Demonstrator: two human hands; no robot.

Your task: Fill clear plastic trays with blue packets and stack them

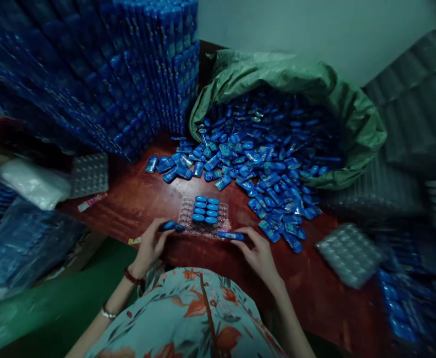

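A clear plastic blister tray (186,213) lies on the red-brown table (139,196) in front of me, with several small blue cases (206,209) set in its pockets. My left hand (151,244) holds a blue case (171,226) at the tray's near left corner. My right hand (257,251) pinches another blue case (231,235) at the tray's near right edge. Behind the tray, a heap of loose blue cases (255,164) spills from a green sack (296,79) onto the table.
A tall wall of stacked filled trays (102,69) rises at the back left. Empty clear trays lie at the left (89,174) and the right (348,253). A white plastic bag (33,183) sits at the left, and grey stacked trays (407,119) at the right.
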